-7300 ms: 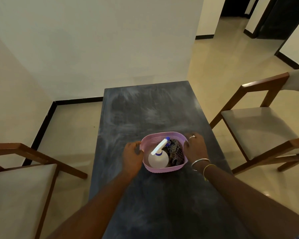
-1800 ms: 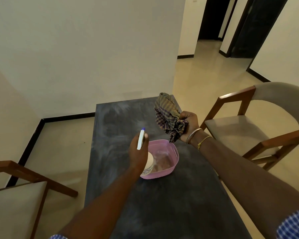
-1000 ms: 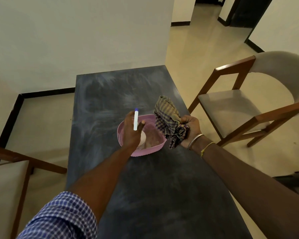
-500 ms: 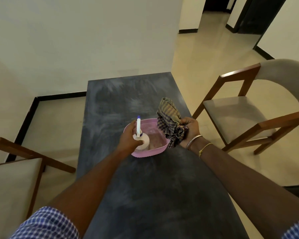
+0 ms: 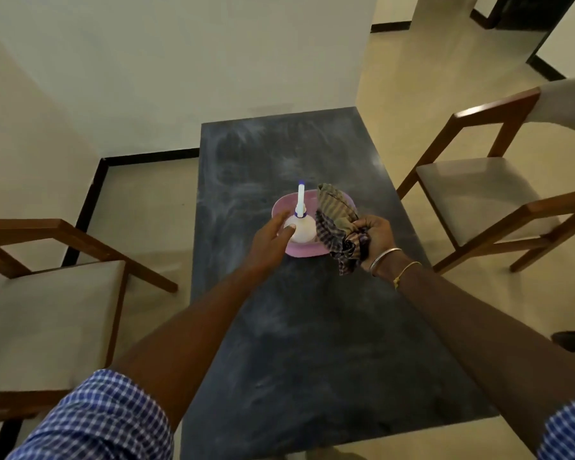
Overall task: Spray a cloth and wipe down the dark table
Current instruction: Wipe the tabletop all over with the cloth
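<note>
The dark table [image 5: 312,343] is streaked with pale dusty smears. A pink plastic basin [image 5: 304,252] sits on its middle. A white spray bottle [image 5: 302,227] with a blue-tipped nozzle stands upright inside the basin. My left hand [image 5: 269,242] is at the bottle's left side with fingers spread, the thumb tip just touching the bottle's body. My right hand [image 5: 374,237] is closed around a bunched checked cloth [image 5: 336,218], held just above the basin's right edge. The cloth hides the right part of the basin.
A wooden chair with a beige seat [image 5: 478,194] stands to the right of the table. Another such chair [image 5: 47,310] stands close on the left. A cream wall runs behind the table's far end, and tiled floor lies on both sides.
My left hand set the spray bottle down upright in the basin and its fingers have come apart. My right hand keeps the cloth, now lower and nearer the basin.
</note>
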